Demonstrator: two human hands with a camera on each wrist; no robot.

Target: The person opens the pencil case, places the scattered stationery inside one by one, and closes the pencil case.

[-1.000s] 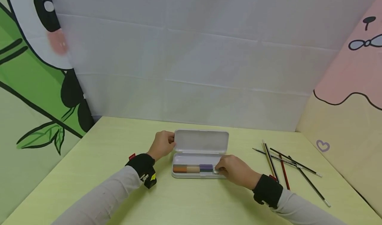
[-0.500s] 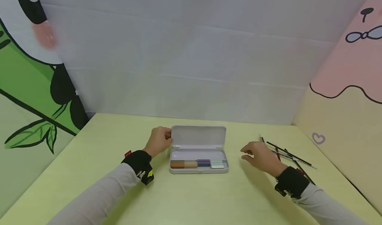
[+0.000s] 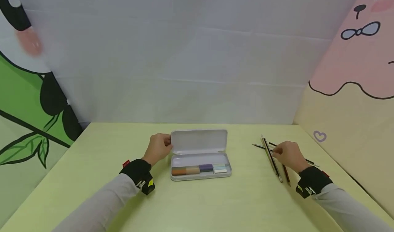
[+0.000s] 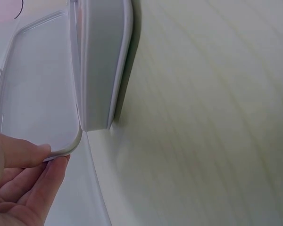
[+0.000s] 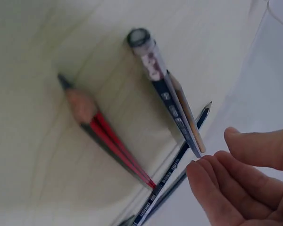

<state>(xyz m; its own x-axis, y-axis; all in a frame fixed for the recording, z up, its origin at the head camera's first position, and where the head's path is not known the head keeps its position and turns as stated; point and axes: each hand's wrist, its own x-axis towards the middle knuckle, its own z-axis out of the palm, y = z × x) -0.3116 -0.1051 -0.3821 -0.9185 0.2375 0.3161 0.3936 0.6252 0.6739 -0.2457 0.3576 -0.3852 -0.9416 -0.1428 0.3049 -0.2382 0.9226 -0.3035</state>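
Note:
A white pencil case (image 3: 200, 178) lies open on the table, its lid (image 3: 199, 141) tilted up at the back. My left hand (image 3: 158, 148) pinches the lid's left edge; in the left wrist view the thumb (image 4: 35, 153) lies on the inner side with fingers behind. In the case sit orange, tan and purple blocks (image 3: 205, 167) and a pale eraser (image 3: 220, 170). My right hand (image 3: 290, 155) hovers over loose pencils, thumb and fingertips apart. Close by are a dark eraser-tipped pencil (image 5: 166, 96), a red-and-black pencil (image 5: 108, 136) and a crossing dark pencil (image 5: 172, 169).
A pale wooden table (image 3: 197, 208) bears everything. Behind it stands a white wall sheet (image 3: 172, 54). Printed panels close off both sides, a green one (image 3: 18, 88) at left and a pink-and-cream one (image 3: 347, 64) at right.
My right hand has left the eraser in the case and moved right, over the pencils. The left hand keeps its grip on the lid. The head view has shifted slightly.

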